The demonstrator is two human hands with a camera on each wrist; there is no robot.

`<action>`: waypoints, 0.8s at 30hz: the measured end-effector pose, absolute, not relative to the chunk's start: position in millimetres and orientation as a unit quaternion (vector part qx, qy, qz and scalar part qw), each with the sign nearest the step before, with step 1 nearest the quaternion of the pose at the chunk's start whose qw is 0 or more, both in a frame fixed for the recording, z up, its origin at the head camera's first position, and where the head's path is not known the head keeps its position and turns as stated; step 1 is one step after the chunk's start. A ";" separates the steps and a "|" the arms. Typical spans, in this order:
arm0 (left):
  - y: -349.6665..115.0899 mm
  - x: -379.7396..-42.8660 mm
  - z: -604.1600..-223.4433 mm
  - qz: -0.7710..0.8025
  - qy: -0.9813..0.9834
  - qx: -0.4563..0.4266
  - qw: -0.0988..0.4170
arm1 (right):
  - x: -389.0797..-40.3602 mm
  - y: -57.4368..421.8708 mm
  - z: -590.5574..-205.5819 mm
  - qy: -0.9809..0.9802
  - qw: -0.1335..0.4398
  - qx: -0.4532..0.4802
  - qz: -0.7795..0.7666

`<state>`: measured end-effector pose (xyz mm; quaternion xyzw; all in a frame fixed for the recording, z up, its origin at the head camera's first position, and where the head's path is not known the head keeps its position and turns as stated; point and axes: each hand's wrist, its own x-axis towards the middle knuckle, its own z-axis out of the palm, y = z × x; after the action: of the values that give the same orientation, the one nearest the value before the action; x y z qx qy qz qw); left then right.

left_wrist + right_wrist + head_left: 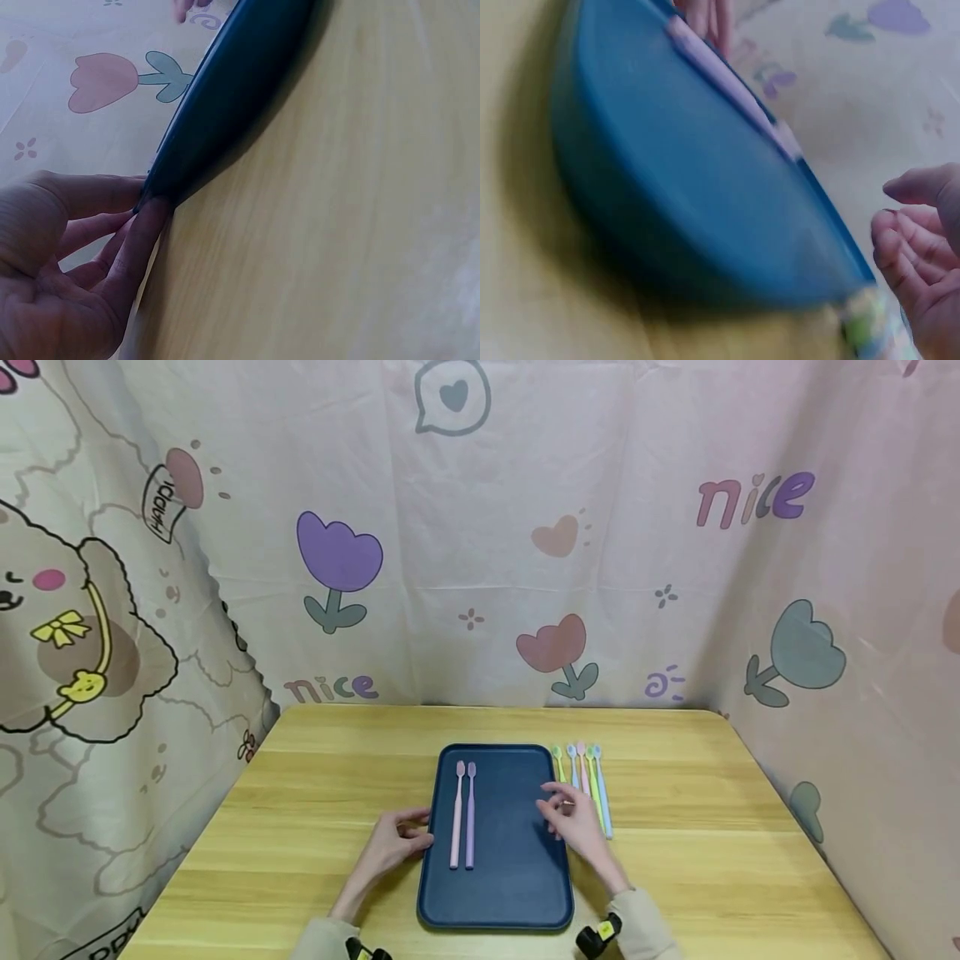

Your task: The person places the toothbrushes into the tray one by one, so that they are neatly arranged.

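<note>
A dark blue tray (510,893) lies on the table, with a pink toothbrush (456,818) and a purple toothbrush (470,818) side by side on its left half. At the tray's left edge my left hand (392,843) holds the rim; the left wrist view shows thumb and fingertips against that rim (169,169). My right hand (577,822) hovers above the tray's right edge, fingers loosely bent and nothing held. Beside it, right of the tray, several toothbrushes (602,793) in green, blue and pink lie in a row, partly hidden by that hand.
The wooden table (712,860) extends around the tray on both sides. A printed curtain (450,568) hangs behind the table and along its sides. Both wrists carry a small black camera, such as the one on the right wrist (598,937).
</note>
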<state>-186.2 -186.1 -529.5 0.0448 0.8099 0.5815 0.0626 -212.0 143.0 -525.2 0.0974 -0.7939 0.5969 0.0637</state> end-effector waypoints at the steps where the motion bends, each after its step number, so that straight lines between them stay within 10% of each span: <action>1: -185.5 -186.3 -529.5 0.581 0.810 0.044 0.062 | -209.8 149.0 -520.5 -0.798 0.073 0.086 0.592; 11: -186.3 -186.8 -530.1 0.588 0.805 0.045 0.063 | -199.8 196.6 -503.1 -0.791 0.174 0.007 0.586; 24: -186.5 -186.9 -529.6 0.588 0.805 0.048 0.065 | -222.7 229.4 -547.5 -0.822 0.170 -0.047 0.542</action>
<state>-186.9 -186.5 -529.6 0.0477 0.8051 0.5876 0.0653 -222.7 229.4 -547.5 -0.0472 -0.8218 0.5419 0.1698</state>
